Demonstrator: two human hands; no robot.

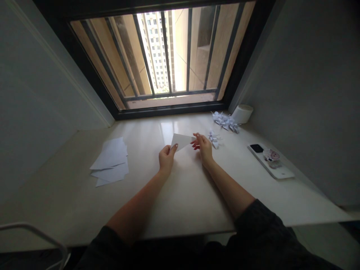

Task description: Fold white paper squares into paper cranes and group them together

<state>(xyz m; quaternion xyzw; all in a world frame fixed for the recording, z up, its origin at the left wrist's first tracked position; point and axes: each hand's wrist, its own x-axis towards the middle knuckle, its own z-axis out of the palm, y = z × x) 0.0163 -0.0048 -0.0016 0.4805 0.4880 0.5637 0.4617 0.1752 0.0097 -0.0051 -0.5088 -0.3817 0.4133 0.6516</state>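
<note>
A white sheet of paper (181,141), folded into a triangle, is held just above the pale desk (182,195). My left hand (166,158) pinches its near left corner between thumb and fingers. My right hand (203,147) pinches its right tip with closed fingers. A small folded paper figure (214,138) lies on the desk just right of my right hand.
A loose stack of white sheets (111,162) lies at the left. Several folded paper figures (225,122) sit near a white roll (242,113) at the back right. A white phone (270,161) lies at the right. A barred window (168,56) is ahead.
</note>
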